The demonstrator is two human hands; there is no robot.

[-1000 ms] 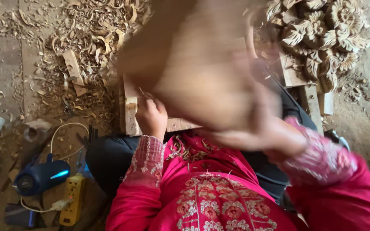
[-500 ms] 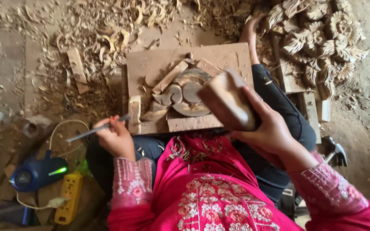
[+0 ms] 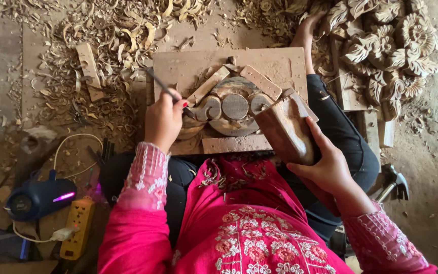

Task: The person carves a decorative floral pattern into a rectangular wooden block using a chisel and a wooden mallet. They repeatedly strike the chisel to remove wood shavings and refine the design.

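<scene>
A: While the left hand (image 3: 164, 119) is clamped on a chisel (image 3: 170, 94), where does its tip sit?

B: On the carving (image 3: 231, 107), which lies on a board (image 3: 188, 68) across the person's lap.

A: And the right hand (image 3: 325, 167)?

B: Closed around a wooden mallet (image 3: 284, 129), held just beside the carving's right edge.

A: Around them?

B: Shavings (image 3: 102, 35) on the floor, finished carvings (image 3: 386, 45) at upper right, a blue speaker (image 3: 39, 195) and yellow power strip (image 3: 78, 223) at lower left.

Bare board (image 3: 275, 63) strip above carving (image 3: 231, 106) free; mallet (image 3: 285, 132) blocks right, shavings (image 3: 107, 45) crowd left
</scene>
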